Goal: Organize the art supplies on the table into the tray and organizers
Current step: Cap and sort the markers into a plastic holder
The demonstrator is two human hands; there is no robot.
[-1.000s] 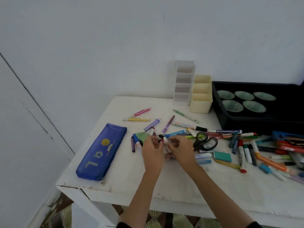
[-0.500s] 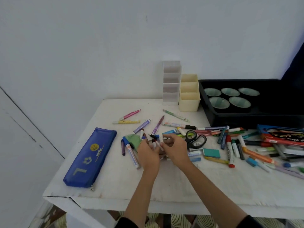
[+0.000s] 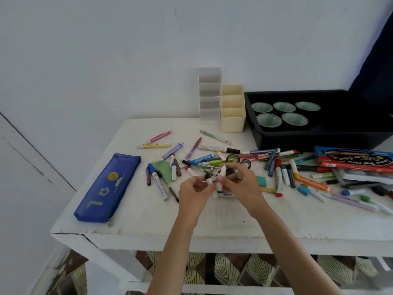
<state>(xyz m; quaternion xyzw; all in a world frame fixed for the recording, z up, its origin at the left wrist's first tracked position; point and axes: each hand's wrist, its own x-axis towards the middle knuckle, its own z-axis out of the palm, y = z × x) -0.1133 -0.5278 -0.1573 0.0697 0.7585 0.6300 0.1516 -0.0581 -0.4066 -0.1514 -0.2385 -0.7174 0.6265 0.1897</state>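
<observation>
head view: we see left hand (image 3: 194, 190) and right hand (image 3: 241, 184) both gripping small bundle of markers (image 3: 221, 174) just above white table (image 3: 148, 218); blue pencil case (image 3: 108, 186) lies well left.

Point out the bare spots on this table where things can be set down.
Bare: the front strip of the table between pencil case and left hand; the front right below the marker pile; the back left corner beside the white organizer. Crowded: centre to the red box.
</observation>
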